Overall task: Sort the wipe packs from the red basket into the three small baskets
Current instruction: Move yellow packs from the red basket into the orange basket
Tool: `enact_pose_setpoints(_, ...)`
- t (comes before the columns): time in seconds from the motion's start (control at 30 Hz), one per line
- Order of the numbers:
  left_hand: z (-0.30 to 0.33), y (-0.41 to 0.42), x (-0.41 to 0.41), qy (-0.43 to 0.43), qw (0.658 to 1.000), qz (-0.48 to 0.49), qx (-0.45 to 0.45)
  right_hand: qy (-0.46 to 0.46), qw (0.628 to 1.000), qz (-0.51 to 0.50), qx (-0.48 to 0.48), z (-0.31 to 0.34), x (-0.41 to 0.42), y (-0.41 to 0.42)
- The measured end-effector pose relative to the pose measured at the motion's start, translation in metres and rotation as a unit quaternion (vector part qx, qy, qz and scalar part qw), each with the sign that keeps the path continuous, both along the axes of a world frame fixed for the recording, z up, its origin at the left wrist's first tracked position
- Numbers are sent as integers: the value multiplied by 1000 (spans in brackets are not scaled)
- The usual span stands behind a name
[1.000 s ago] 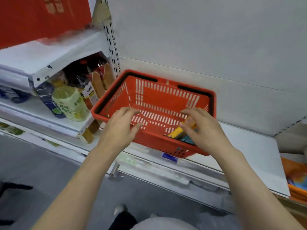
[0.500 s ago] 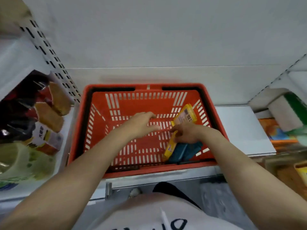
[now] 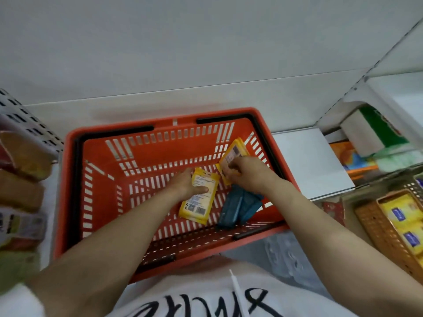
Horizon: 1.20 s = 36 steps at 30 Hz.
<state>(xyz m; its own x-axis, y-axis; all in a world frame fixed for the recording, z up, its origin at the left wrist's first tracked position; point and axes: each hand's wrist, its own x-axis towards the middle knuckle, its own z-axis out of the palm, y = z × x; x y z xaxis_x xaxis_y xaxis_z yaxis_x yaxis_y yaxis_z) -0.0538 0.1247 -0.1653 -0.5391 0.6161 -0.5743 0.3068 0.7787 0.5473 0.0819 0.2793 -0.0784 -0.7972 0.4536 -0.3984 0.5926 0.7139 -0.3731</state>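
The red basket [image 3: 75, 179] sits on a white shelf straight in front of me. Inside it my left hand [image 3: 186, 183] grips a yellow wipe pack [image 3: 201, 203] by its upper part, thumb across its face. My right hand [image 3: 248, 171] pinches a second yellow pack [image 3: 233, 152] that leans against the basket's right wall. Dark blue packs [image 3: 238, 208] lie on the basket floor below my right hand. At the right edge a small orange basket [image 3: 375, 223] holds yellow packs [image 3: 402, 216].
Packaged goods fill the shelf bay on the left [image 3: 20, 175]. A white shelf board [image 3: 309, 161] lies to the right of the red basket, with green and white packages [image 3: 375, 133] and an orange box behind it. A perforated upright [image 3: 20, 115] stands at the left.
My left hand, empty before, now holds a yellow pack. My right hand has lifted another yellow pack toward the basket's right wall. The view has tilted further down.
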Motion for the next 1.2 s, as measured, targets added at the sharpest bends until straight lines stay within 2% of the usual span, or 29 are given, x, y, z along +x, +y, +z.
enact_pose_setpoints(0.07,-6,0,2,-7,1000,13,-5,96,992,-36,73,3,-3,-2)
enact_pose_setpoints(0.13,-10,0,3,-15,1000,10,-17,110,987,-51,103,4,-7,-4)
enact_pose_setpoints(0.33,-10,-2,-4,-54,997,24,-52,115,985,-117,54,8,-27,-4)
enact_pose_setpoints(0.47,4,-21,-32,-85,992,51,-79,99,990,-89,-42,20,-39,11)
enact_pose_setpoints(0.57,19,-44,-56,-54,990,90,-90,38,998,-46,1,16,-42,16)
enact_pose_setpoints(0.67,27,-58,-63,-52,985,135,-90,-70,996,-10,-58,-2,-41,11)
enact_pose_setpoints(0.73,28,-59,-61,-78,979,172,-75,-115,989,5,-89,-16,-41,7)
enact_pose_setpoints(0.83,35,-56,-55,-162,955,247,-34,-118,988,15,-102,-33,-47,2)
enact_pose_setpoints(0.9,41,-56,-53,-195,940,281,-17,-114,989,51,-75,-40,-53,-1)
enact_pose_setpoints(1.03,47,-63,-56,-180,923,338,23,-150,982,117,-19,-54,-63,-7)
enact_pose_setpoints(1.13,46,-71,-57,-174,921,347,28,-177,965,163,101,-65,-62,-12)
enact_pose_setpoints(1.2,42,-73,-52,-176,927,332,19,-180,956,177,149,-64,-63,-12)
